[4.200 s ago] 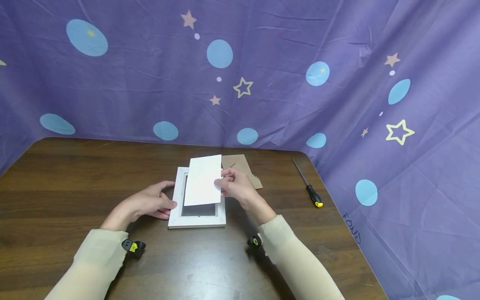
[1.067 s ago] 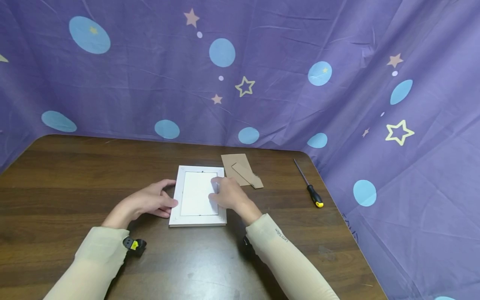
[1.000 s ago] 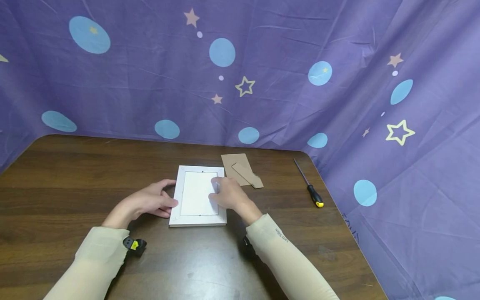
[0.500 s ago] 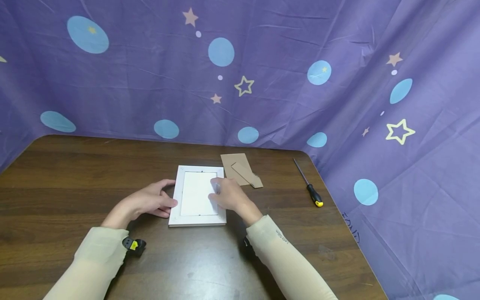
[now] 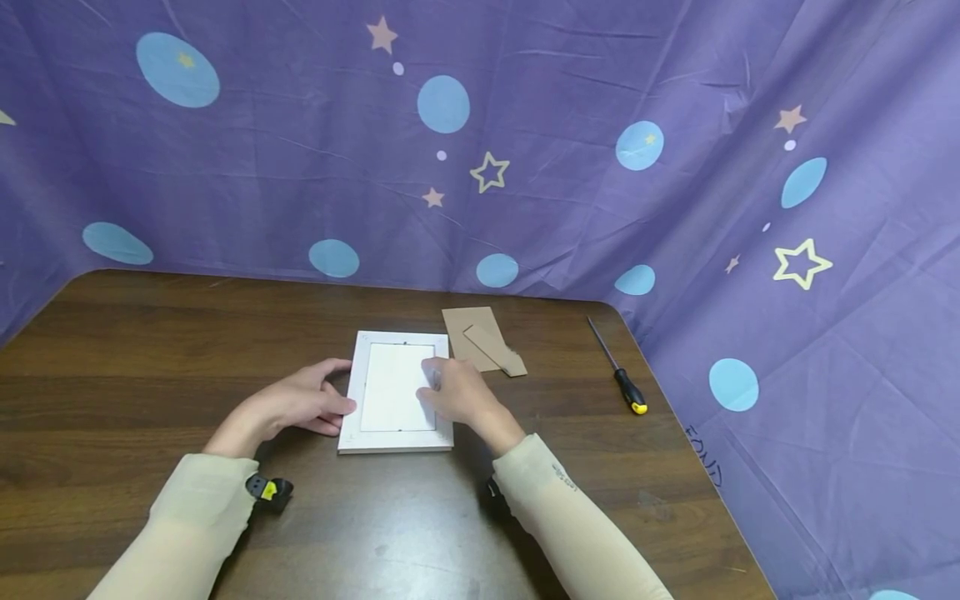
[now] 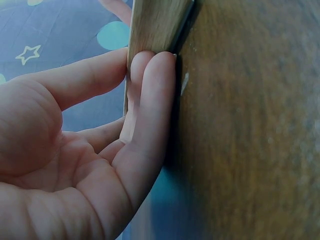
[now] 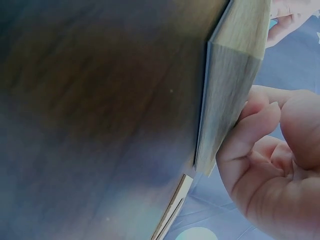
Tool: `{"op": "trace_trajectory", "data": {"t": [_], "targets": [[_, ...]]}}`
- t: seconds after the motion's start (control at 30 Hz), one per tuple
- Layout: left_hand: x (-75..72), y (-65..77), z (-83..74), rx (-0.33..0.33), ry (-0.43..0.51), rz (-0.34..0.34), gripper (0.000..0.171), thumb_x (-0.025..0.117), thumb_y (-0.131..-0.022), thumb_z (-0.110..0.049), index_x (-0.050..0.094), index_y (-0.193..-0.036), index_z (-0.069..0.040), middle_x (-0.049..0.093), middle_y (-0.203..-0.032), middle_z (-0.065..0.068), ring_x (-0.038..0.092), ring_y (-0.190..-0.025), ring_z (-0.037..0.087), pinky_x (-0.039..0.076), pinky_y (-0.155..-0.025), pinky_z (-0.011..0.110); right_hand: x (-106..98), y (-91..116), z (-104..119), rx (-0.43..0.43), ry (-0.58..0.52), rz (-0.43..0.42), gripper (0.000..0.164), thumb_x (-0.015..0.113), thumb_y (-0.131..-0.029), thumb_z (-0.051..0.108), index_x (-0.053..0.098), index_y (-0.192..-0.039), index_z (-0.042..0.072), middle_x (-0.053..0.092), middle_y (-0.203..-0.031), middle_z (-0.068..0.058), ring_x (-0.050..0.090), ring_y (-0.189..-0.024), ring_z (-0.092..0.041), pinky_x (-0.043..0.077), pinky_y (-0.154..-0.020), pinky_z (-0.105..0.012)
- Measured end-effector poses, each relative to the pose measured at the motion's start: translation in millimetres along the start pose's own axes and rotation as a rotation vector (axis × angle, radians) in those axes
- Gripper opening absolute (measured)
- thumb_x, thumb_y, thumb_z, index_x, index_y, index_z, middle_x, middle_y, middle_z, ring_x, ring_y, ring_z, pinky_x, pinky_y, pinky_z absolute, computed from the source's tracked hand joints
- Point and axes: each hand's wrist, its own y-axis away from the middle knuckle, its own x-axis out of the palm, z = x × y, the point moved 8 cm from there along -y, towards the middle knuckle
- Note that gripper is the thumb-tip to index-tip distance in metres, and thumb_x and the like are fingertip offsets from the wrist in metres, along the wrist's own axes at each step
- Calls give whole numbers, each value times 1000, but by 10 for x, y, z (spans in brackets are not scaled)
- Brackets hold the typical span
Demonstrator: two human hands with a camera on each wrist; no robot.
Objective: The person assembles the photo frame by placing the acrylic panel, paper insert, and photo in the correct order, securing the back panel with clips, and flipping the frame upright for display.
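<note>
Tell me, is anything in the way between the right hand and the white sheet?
Nothing visible: the right hand reaches over the white frame right to the white sheet. The cardboard and screwdriver lie outside the frame, to the right.

a purple cloth (image 5: 555, 83) with stars (image 5: 382, 35) and blue ovals (image 5: 443, 104) hangs behind a glossy brown table (image 5: 405, 525).

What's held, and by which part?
The left hand holds the picture frame by its left edge. The right hand touches the white card near its right side; whether it grips cannot be told.
</note>
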Motion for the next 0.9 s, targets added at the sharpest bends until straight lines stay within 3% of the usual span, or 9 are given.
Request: {"op": "trace_trajectory", "data": {"t": [0.27, 0.33, 0.37, 0.47, 0.6, 0.7, 0.77, 0.9], "targets": [[-2, 0, 0, 0, 7, 1, 90, 71, -99, -5, 12, -167, 2, 63, -99, 17, 66, -78, 22, 67, -74, 37, -2, 2, 4, -21, 27, 12, 48, 71, -101, 23, 64, -146, 9, 76, -118, -14, 71, -110, -25, 58, -104, -39], [2, 2, -1, 4, 8, 3, 90, 71, -99, -5, 12, -167, 2, 63, -99, 18, 66, -77, 22, 67, -74, 37, -13, 3, 4, -23, 22, 18, 50, 71, -102, 26, 62, -148, 9, 75, -123, -14, 71, -113, -24, 58, -104, -38], [4, 3, 0, 4, 10, 3, 90, 71, -99, -5, 11, -167, 2, 63, -99, 18, 66, -78, 22, 67, -74, 37, -22, 7, 3, -25, 4, 21, 51, 71, -102, 26, 61, -149, 9, 75, -125, -14, 72, -109, -24, 60, -99, -37], [3, 3, 7, -8, 5, -3, 90, 71, -99, -6, 12, -167, 1, 63, -99, 18, 66, -79, 22, 67, -75, 37, -64, 15, -11, -31, -93, 49, 55, 70, -103, 27, 56, -154, 9, 77, -107, -19, 75, -82, -22, 64, -75, -34], [2, 6, 7, -22, -6, -9, 89, 72, -99, -7, 14, -167, 0, 62, -100, 18, 66, -80, 22, 67, -76, 37, -261, 2, -79, -60, -217, -26, 50, 68, -104, 21, 58, -150, 5, 69, -72, -10, 66, -52, -16, 54, -47, -29], [1, 9, 0, -20, -7, -9, 89, 71, -99, -7, 14, -167, 1, 63, -99, 18, 66, -80, 23, 67, -76, 37, -518, -25, -188, -81, -212, -198, 38, 68, -101, 17, 68, -137, 4, 67, -71, -2, 65, -58, -12, 53, -52, -26], [-1, 13, -3, -19, -8, -9, 89, 71, -99, -7, 14, -166, 1, 63, -99, 18, 66, -80, 23, 67, -76, 37, -672, -44, -284, -77, -200, -295, 36, 70, -98, 15, 71, -131, 3, 70, -79, -3, 69, -70, -15, 57, -62, -30], [-4, 25, -8, -19, -7, -11, 88, 71, -99, -6, 15, -166, 1, 63, -99, 19, 66, -79, 22, 67, -76, 37, -852, -111, -520, -7, -176, -360, 44, 73, -95, 18, 68, -135, 0, 72, -110, -16, 70, -102, -30, 59, -90, -44]]}}
